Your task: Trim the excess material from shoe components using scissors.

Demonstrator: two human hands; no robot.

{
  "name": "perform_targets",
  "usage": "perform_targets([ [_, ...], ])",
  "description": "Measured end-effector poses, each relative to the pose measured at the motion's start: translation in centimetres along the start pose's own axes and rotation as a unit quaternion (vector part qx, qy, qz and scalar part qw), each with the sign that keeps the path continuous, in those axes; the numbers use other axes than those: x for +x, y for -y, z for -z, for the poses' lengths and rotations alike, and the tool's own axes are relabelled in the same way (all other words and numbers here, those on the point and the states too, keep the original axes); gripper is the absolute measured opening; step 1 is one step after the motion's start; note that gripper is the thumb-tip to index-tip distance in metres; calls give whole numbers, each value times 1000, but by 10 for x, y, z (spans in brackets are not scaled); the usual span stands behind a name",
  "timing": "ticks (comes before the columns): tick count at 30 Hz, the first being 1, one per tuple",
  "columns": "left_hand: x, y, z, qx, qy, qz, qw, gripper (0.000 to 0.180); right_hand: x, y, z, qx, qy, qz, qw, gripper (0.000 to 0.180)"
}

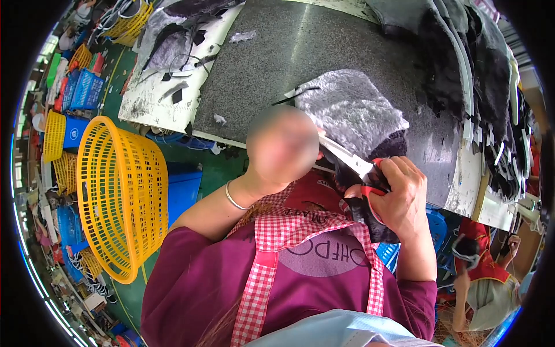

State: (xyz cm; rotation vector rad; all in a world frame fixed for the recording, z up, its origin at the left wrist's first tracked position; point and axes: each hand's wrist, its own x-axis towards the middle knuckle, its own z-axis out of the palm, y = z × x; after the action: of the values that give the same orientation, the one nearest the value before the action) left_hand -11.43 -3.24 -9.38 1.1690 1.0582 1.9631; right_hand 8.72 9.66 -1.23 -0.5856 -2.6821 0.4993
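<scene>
My right hand is closed around the red and black handles of a pair of scissors. Their pale blades point up and left, along the near edge of a grey plush fabric piece. Against that edge, beside the blade tips, is my left hand; a blur covers its fingers, so its grip cannot be made out. A thin dark strip sticks out from the fabric's left corner. Darker fabric hangs below the scissors, partly hidden by my right hand.
A dark speckled tabletop lies ahead, with fabric scraps on a white board at left. Dark plush pieces are heaped at right. A tall yellow basket stands left of me. Another person is at lower right.
</scene>
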Motion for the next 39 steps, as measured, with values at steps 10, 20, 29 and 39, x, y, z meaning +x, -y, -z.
perform_targets([
  [10,103,-50,79,19,-406,-294,865,9,-17,-38,33,59,-176,-143,972,58],
  [20,-6,11,12,538,18,-78,839,14,-15,-41,7,-13,-29,-110,993,40],
  [29,4,-13,28,534,144,-61,831,43,-16,-45,-13,-98,84,-57,990,43],
  [39,52,-24,55,507,292,-2,811,25,-8,-36,-17,-124,120,-31,985,45],
])
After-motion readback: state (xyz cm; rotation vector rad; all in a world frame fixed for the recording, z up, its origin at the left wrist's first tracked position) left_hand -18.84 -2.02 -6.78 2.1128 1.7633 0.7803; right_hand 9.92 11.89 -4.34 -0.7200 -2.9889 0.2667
